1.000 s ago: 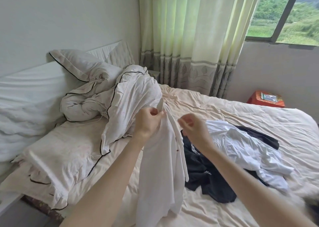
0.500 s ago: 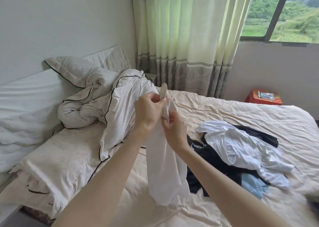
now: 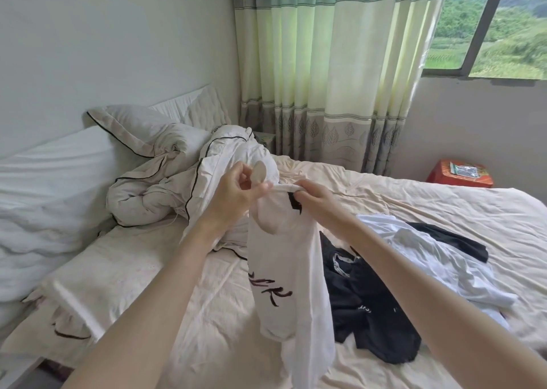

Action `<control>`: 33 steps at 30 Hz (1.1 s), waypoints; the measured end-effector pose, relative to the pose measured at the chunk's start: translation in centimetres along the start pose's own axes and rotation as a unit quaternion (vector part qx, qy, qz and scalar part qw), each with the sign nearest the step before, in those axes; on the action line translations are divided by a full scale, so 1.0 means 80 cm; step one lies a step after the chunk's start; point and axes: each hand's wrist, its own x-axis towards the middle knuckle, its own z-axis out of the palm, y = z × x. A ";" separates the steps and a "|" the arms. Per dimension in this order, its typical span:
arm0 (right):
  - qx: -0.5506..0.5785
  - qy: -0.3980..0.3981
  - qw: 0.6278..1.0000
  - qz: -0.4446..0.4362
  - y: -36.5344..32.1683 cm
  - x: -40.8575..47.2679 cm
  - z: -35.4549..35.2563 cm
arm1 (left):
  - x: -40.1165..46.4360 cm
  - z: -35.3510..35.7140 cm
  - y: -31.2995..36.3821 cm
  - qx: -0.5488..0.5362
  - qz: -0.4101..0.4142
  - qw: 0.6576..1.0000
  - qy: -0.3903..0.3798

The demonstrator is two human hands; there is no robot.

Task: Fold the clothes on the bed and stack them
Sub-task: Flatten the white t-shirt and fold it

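Observation:
A white T-shirt [image 3: 288, 258] with dark brush-like print hangs in the air above the bed [image 3: 444, 208]. My left hand [image 3: 236, 191] pinches its top edge near a round beige tag. My right hand [image 3: 313, 196] grips the bunched top edge just to the right. The shirt's lower part droops down to the sheet. On the bed to the right lies a heap of clothes: a black garment [image 3: 367, 308] and a white garment [image 3: 429, 258] draped over it.
A crumpled white duvet [image 3: 165, 187] with dark piping and a pillow [image 3: 133, 128] lie at the head of the bed on the left. Green curtains [image 3: 325, 71] hang behind. A red stool [image 3: 460, 174] stands by the far wall under the window.
My hands have moved apart along the shirt's top edge, and the right hand has slid to the right. The shirt has turned, and its dark print now shows.

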 end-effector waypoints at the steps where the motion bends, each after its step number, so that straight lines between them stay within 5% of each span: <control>1: 0.000 -0.001 1.000 -0.002 -0.001 0.001 -0.005 | 0.001 -0.004 0.002 -0.010 -0.004 1.000 -0.025; 10: -0.163 -0.008 0.987 -0.012 0.014 0.018 -0.049 | -0.003 -0.029 0.015 0.044 -0.041 0.970 -0.235; 16: -0.273 0.009 0.960 -0.067 0.037 0.013 -0.069 | 0.003 -0.026 0.017 0.141 0.035 0.986 -0.080; 20: -0.313 0.038 0.949 -0.002 0.057 0.006 -0.093 | 0.010 -0.037 0.029 0.172 0.085 0.982 -0.005; 24: -0.261 0.045 0.963 0.046 0.046 0.008 -0.114 | 0.012 -0.047 0.033 0.159 0.066 0.985 -0.023; 29: -0.024 -0.037 0.988 0.150 0.052 -0.011 -0.115 | 0.006 -0.056 0.021 0.168 0.029 0.984 -0.050; 33: -0.022 -0.035 0.992 0.120 0.040 -0.011 -0.118 | 0.008 -0.072 0.028 0.195 -0.006 0.974 -0.112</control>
